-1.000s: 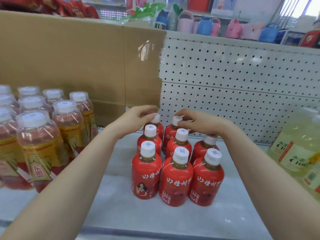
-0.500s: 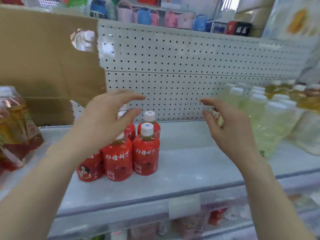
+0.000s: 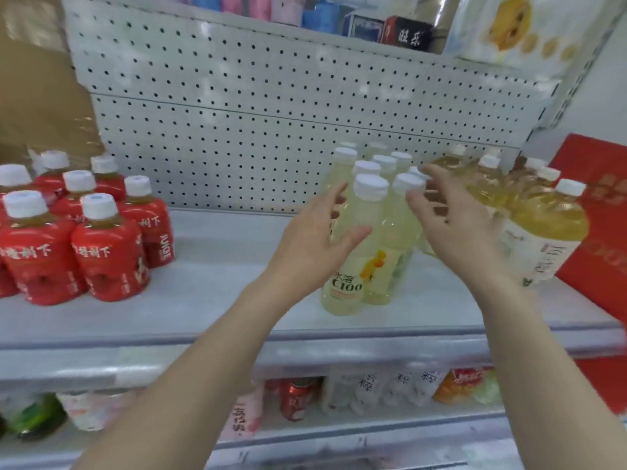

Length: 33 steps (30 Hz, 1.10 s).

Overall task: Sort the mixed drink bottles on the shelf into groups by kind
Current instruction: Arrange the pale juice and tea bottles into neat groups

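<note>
Several red-labelled bottles (image 3: 98, 245) with white caps stand grouped at the left of the grey shelf (image 3: 217, 300). Right of centre stands a cluster of pale yellow C100 bottles (image 3: 368, 232). Amber tea bottles (image 3: 543, 225) with white caps crowd the far right. My left hand (image 3: 315, 242) hovers with spread fingers against the left side of the front pale bottle, holding nothing. My right hand (image 3: 454, 225) is spread in front of the gap between the pale and amber bottles, its fingertips near the caps, also holding nothing.
A white pegboard (image 3: 271, 106) backs the shelf. Brown cardboard (image 3: 37, 96) leans at the far left and a red box (image 3: 597, 225) stands at the far right. Cans and packets (image 3: 339, 398) fill the shelf below; boxes sit on the shelf above.
The view has swung right, away from the red bottles. Both hands have moved over to the pale yellow bottles and now flank the front ones.
</note>
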Motion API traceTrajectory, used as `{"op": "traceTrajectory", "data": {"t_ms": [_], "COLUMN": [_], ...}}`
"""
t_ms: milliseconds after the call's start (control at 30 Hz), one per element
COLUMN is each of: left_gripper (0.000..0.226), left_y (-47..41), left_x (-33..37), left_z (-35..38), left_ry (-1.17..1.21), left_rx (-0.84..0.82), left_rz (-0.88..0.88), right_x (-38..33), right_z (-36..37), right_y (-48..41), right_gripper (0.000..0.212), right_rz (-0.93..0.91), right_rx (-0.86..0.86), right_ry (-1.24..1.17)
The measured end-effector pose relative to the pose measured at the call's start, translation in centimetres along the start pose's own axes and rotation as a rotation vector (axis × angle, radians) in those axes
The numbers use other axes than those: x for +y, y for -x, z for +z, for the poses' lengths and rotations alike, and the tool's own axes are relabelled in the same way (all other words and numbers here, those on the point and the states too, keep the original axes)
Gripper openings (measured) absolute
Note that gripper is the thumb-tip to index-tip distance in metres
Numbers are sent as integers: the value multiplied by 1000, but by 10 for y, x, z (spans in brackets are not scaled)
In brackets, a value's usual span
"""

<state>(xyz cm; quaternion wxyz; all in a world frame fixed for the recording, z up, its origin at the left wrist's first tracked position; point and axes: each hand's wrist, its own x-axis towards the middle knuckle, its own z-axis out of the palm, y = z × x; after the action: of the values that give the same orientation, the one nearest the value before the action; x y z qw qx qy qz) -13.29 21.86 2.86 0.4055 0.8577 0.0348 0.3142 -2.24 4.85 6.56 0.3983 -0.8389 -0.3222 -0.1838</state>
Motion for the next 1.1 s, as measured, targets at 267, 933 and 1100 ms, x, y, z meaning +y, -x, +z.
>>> {"op": "traceTrajectory", "data": {"t_ms": [267, 933, 1100], "left_gripper": [44, 40, 34], "left_y": [-20, -15, -16], "left_x": [14, 19, 18], "left_z": [0, 13, 18], "left_ry": [65, 104, 86], "left_rx": [-14, 177, 196], "left_rz": [-29, -79, -67], "right_x": [10, 12, 20], "right_z": [-15, -34, -55], "right_y": [-18, -21, -43], "right_gripper": [35, 39, 34], "right_rz": [-16, -181, -168], "right_rx": [-242, -378, -449], "right_ry": [-205, -30, -126]}}
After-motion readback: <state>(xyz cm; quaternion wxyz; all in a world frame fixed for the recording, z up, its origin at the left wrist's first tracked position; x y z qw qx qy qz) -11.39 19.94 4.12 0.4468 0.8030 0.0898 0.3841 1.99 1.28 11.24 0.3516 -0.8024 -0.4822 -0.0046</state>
